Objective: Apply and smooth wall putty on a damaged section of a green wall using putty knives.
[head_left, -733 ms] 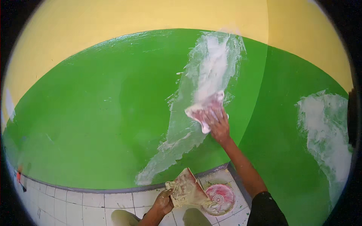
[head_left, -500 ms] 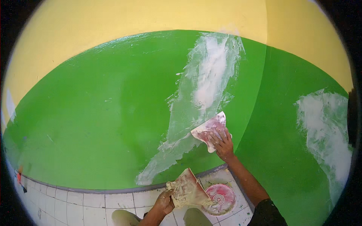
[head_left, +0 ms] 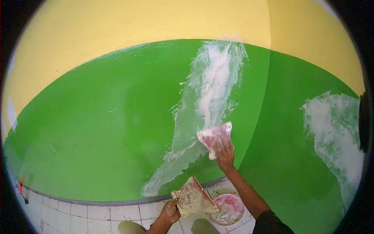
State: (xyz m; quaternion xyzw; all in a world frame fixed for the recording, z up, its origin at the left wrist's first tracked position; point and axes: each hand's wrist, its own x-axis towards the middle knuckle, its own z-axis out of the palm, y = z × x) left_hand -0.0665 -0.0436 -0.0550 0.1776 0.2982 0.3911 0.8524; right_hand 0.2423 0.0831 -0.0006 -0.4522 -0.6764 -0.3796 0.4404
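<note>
My right hand [head_left: 223, 151] presses a reddish, putty-smeared plastic scraper [head_left: 212, 136] against the green wall [head_left: 124, 128], fingers spread over its back. The scraper's upper edge lies on a streak of white putty [head_left: 218, 74] that runs from the yellow band down toward the floor. Lower down, my left hand [head_left: 170, 209] grips a second scraper [head_left: 193, 199] by its left side, away from the wall. Thick cream putty coats this one, with some red showing through.
A round pinkish lid [head_left: 228, 208] smeared with putty lies on the white tiled floor [head_left: 97, 224] beside my knees. Another white putty patch [head_left: 335, 128] covers the adjoining wall at the right, past the corner. A small orange and black object [head_left: 21, 189] is at the far left.
My right hand and its scraper have shifted slightly down and left on the wall, the scraper turning a little. My left hand still holds its scraper in nearly the same place.
</note>
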